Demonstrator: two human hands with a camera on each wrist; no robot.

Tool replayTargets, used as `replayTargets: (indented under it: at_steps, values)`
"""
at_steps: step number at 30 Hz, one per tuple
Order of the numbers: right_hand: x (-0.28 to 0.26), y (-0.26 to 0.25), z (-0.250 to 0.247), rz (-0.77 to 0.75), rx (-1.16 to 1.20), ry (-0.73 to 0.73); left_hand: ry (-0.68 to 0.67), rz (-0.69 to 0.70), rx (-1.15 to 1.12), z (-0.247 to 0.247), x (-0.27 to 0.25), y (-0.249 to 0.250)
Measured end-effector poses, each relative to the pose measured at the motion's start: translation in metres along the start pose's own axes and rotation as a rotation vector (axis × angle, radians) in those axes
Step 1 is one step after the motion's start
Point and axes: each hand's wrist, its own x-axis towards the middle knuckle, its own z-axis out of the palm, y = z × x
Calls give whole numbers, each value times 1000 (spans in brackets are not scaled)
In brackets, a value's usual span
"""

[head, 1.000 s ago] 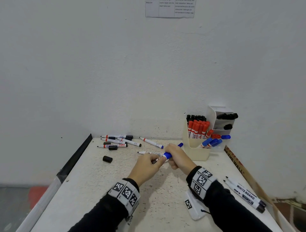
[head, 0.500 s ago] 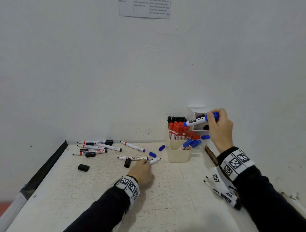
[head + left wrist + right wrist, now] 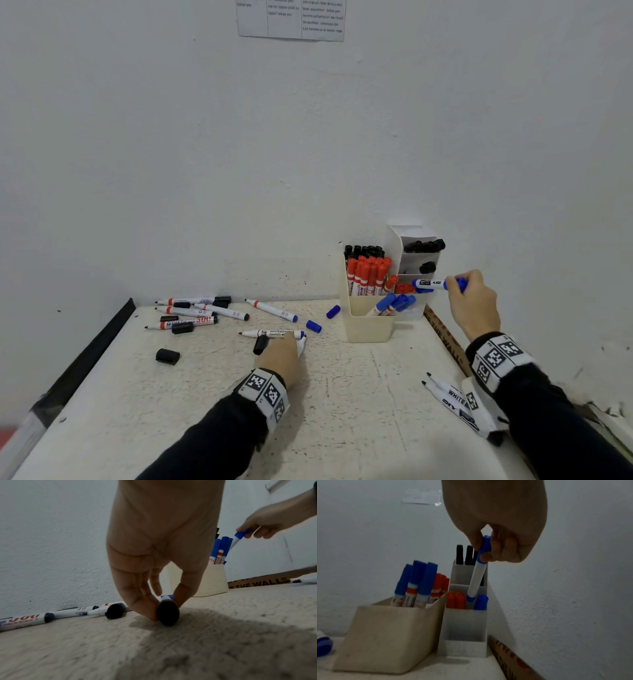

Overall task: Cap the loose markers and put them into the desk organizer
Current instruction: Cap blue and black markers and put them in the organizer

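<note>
Right hand (image 3: pixel 494 547) pinches a capped blue marker (image 3: pixel 476 580) by its cap, lower end entering the organizer (image 3: pixel 465 622) slot. Left hand (image 3: pixel 159 563) pinches a marker (image 3: pixel 168 613) lying on the table (image 3: pixel 359 411). Risk: the cap-only grip could pull off, or the tilted marker snag on neighbours.

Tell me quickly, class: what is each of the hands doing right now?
Left hand: pinching a marker lying on the table.
Right hand: gripping a capped blue marker over the desk organizer.

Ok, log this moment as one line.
right hand: lowering capped blue marker into white desk organizer | left hand: pinching black-ended marker on table
</note>
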Motion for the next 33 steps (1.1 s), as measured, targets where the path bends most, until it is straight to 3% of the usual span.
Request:
replayTargets:
  at_steps: [13, 18, 26, 33]
  values:
    - [18, 4, 43, 65, -104, -150, -72, -36, -184, -2, -4, -12]
    - [24, 5, 51, 26, -129, -196, -94, -61, -203, -2, -1, -20]
    - [17, 6, 46, -72, 17, -38, -88, -63, -216, -2, 1, -25]
    - [22, 14, 48, -123, -55, -201, -90, -60, -215, -1, 0, -25]
